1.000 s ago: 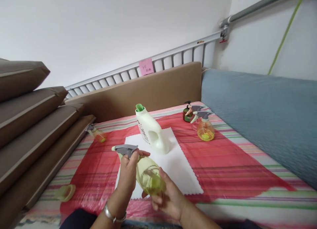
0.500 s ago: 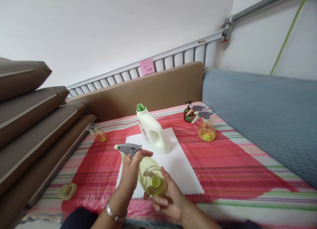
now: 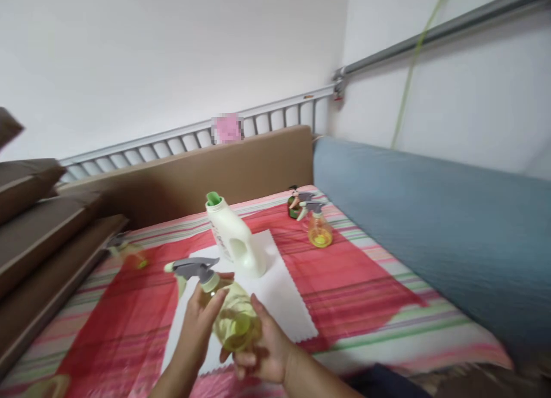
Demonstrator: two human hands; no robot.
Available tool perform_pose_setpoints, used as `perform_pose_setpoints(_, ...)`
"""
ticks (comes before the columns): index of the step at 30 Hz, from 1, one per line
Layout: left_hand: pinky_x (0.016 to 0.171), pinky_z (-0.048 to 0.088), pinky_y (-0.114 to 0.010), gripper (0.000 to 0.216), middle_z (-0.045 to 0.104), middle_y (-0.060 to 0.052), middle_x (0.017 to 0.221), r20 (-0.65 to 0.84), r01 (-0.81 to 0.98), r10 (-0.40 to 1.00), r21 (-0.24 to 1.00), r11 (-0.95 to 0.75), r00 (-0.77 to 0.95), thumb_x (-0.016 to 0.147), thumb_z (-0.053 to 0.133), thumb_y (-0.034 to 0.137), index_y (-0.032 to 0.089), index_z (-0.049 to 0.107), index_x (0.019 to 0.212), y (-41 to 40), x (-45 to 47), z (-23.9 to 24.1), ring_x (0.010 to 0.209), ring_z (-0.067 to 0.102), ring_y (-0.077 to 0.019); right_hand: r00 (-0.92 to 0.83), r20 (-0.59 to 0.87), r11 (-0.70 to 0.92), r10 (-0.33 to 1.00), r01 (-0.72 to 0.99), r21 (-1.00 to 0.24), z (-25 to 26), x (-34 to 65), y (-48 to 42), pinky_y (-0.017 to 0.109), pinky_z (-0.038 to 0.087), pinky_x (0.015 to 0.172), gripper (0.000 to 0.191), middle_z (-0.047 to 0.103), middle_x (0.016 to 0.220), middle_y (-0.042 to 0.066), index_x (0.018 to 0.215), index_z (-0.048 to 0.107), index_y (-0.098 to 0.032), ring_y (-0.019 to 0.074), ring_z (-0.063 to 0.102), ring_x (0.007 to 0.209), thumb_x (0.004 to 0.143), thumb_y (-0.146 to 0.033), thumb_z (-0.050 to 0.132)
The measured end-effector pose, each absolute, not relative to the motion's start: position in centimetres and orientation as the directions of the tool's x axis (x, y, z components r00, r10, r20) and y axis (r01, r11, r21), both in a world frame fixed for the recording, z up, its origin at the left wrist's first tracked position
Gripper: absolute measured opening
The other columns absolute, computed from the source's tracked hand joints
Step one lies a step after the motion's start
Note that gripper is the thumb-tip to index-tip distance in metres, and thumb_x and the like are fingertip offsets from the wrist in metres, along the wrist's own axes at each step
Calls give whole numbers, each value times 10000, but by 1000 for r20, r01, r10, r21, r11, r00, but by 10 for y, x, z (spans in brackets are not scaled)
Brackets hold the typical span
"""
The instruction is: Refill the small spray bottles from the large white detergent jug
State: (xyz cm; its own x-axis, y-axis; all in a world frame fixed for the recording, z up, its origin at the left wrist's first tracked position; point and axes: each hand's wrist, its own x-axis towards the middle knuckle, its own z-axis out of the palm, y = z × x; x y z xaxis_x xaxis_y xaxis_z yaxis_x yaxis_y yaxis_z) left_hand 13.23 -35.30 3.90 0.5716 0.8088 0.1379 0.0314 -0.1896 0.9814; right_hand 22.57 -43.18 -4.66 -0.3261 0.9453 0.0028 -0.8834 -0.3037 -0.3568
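A yellow-tinted, see-through spray bottle [image 3: 235, 309] with a grey trigger head is held tilted in both hands, its nozzle toward the left. My left hand [image 3: 201, 312] is closed round its upper body, just below the collar. Cupped about the bottle's base is my right hand [image 3: 269, 346]. Liquid shows inside, low in the bottle. Just beyond it, a pale green detergent jug [image 3: 239, 240] with a handle stands on a white scallop-edged sheet [image 3: 282, 297]. A green piece sits in the jug's open mouth.
An amber spray bottle [image 3: 319, 235] and a dark green pump bottle [image 3: 293, 205] stand at the back right. Another spray bottle [image 3: 129, 254] is at the left. Brown cushions [image 3: 47, 225] border the left, a blue padded side [image 3: 413, 225] the right. Red sheeting [image 3: 301, 266] covers striped cloth.
The view has swung to the right, so everything appears further left. My left hand has slid from the trigger head down onto the bottle's body. My right hand keeps the base.
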Motion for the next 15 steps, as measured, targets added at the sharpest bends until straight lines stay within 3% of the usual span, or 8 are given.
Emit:
perform_pose_setpoints(4,744,518,-383,575,662,-126,1050,54,59,820,993,-107,570,620,663,536,148,615,1042,-345,130,29,942,611,-316,-353,-108,-351,929,-757,-551,-52,236,-422,280,431,419,925,587,477,34,896,572,-152,116,426,315,705,-758,-101)
perform_pose_setpoints(5,738,524,-383,592,664,-124,1049,42,64,825,993,-95,564,609,667,543,148,615,1046,-343,130,26,934,616,-318,-278,-176,-324,944,-689,-649,-52,240,-420,283,423,414,917,553,448,21,892,580,-142,130,447,325,714,-760,-74)
perform_pose_setpoints(7,763,524,-392,610,661,-115,1065,39,94,824,989,-112,566,591,682,537,159,610,1063,-341,128,21,949,614,-321,39,-249,-196,968,-507,-839,-47,250,-423,301,431,446,796,581,550,29,988,571,-130,150,512,396,750,-761,148)
perform_pose_setpoints(9,856,486,-423,593,652,-102,1097,70,155,807,968,-196,586,592,688,522,178,611,1069,-343,127,16,1016,586,-325,429,-136,-17,893,-271,-963,-34,262,-434,325,464,577,632,627,834,74,1121,519,-153,162,586,588,761,-662,416)
perform_pose_setpoints(11,952,412,-458,547,650,-93,1106,122,220,780,923,-317,613,602,681,514,189,633,1039,-347,127,11,1081,548,-331,629,92,122,772,-4,-993,-15,271,-452,324,449,747,548,583,1059,92,1192,480,-183,174,585,830,771,-530,538)
perform_pose_setpoints(13,982,381,-467,491,673,-88,1057,170,248,756,880,-405,633,599,676,518,191,667,965,-354,129,4,1079,550,-334,597,310,194,740,251,-948,6,273,-471,305,406,851,488,561,1131,83,1195,499,-202,179,539,983,779,-444,582)
perform_pose_setpoints(15,919,446,-441,447,706,-84,955,201,214,722,872,-439,662,587,669,537,193,694,871,-361,131,-5,986,600,-331,450,414,210,791,436,-875,25,268,-485,299,389,879,521,576,1122,72,1199,511,-218,189,525,1016,732,-400,654)
